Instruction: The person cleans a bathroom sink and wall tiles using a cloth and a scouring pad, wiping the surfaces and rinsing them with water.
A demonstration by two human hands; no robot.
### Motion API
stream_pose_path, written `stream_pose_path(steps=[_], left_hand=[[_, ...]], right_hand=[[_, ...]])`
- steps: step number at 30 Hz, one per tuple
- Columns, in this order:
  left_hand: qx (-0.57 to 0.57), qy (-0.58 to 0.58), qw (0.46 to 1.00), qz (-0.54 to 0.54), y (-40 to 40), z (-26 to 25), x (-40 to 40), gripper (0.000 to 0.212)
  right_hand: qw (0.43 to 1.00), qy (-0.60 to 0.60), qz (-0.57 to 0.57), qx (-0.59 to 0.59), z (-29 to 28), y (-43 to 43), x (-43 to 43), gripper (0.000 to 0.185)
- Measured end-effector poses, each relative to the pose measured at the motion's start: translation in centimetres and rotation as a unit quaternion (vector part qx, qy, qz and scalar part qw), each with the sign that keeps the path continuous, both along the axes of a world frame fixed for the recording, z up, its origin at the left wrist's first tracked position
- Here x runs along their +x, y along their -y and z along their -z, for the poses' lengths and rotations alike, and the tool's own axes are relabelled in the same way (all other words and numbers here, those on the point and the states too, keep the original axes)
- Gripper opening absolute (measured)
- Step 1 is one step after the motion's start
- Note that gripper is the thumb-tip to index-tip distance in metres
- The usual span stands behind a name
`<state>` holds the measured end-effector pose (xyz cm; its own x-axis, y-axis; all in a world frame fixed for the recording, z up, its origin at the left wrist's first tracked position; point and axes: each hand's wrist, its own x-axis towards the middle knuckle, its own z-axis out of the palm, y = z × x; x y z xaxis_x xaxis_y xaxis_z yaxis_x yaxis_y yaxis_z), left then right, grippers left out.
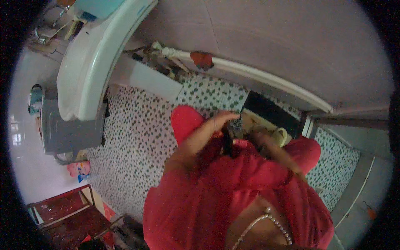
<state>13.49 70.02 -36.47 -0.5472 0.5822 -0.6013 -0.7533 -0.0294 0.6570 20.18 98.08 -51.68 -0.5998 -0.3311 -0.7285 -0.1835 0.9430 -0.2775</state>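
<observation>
Both my arms reach forward over my knees, which are covered in red cloth (187, 122). My left hand (223, 120) is bent at the wrist above a dark patterned thing (235, 125), its fingers towards a brown, box-like thing (250, 120); whether it grips anything does not show. Blurred and dark, my right hand (259, 136) is over the brown thing, beside a pale green, ring-shaped thing (282, 137). A flat black thing (270, 111) lies along the far side.
A white washbasin (90, 72) juts in at the upper left, with a grey cabinet or bin (73, 134) below. A white pipe (265, 75) runs along the wall. Dark red shelving (68, 215) stands lower left on the speckled tile floor (137, 137).
</observation>
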Motion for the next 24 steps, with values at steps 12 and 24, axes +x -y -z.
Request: stream_pose_path(steps=[12,24], left_hand=[[0.166,-0.24,0.955,-0.058,-8.1,-9.6,3.8,0.034],[0.12,0.041,0.965,-0.229,-7.2,-8.7,0.1,0.046]], right_hand=[[0.576,0.206,0.564,-0.555,-21.9,-1.5,-0.2,0.077],[0.345,0.126,0.581,-0.726,-22.2,1.1,-1.4,0.049]])
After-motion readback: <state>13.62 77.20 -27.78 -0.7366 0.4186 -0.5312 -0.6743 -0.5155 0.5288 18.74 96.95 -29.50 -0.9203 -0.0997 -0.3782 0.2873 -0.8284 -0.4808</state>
